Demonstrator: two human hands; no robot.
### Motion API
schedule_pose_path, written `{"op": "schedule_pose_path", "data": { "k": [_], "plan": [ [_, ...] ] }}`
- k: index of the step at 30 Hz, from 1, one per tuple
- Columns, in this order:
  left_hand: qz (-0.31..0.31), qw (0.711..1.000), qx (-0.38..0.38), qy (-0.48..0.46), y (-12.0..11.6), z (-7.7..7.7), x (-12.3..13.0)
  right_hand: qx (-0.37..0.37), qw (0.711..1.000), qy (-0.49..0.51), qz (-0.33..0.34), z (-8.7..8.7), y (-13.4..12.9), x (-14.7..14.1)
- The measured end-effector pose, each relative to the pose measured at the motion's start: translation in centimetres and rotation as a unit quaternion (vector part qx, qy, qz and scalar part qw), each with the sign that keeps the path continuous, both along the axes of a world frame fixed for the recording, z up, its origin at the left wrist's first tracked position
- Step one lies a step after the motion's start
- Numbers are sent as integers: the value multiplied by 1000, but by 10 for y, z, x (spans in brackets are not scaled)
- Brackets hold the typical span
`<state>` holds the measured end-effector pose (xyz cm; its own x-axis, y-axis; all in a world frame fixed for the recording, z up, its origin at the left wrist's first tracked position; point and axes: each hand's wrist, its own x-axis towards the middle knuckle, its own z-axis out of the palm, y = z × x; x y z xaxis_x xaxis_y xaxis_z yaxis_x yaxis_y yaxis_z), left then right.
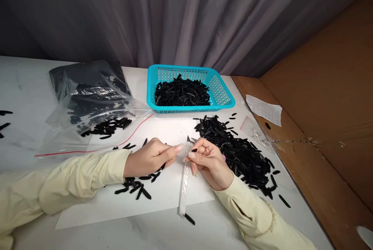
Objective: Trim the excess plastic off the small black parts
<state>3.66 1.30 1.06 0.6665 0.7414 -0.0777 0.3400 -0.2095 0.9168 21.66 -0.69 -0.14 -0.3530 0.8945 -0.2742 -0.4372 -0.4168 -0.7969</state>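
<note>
My left hand (154, 157) is closed above the white paper, thumb and index finger pressed together; whatever they hold cannot be made out. My right hand (208, 160) pinches a small black piece (194, 150) between thumb and fingertips, just right of the left fingertips. Metal tips, perhaps of scissors (193, 139), show behind the right hand, and a bit of pink peeks out on its far side; whether the hand holds them I cannot tell. A craft knife (184, 187) with a wrapped white handle lies between the hands. Slim black pieces (136, 186) are scattered under the left hand.
A large heap of black pieces (241, 154) lies to the right. The blue basket (190, 108) behind holds more. At back left sits a clear zip bag (99, 94) with black contents. White paper (96, 211) covers the table's middle; a cardboard wall (329, 67) borders the right.
</note>
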Motion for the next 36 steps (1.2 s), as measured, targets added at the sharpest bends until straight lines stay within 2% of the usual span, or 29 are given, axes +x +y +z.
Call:
{"op": "schedule_pose_path", "data": {
  "k": [11, 21, 36],
  "plan": [
    [16, 1000, -26, -2, -2, 1, 0, -30, 999, 29, 7, -1, 3, 1],
    [27, 999, -30, -2, 0, 1, 0, 20, 999, 23, 28, 0, -3, -2],
    [22, 999, -19, -24, 0, -1, -2, 14, 999, 12, 50, 6, -6, -3]
  ]
}}
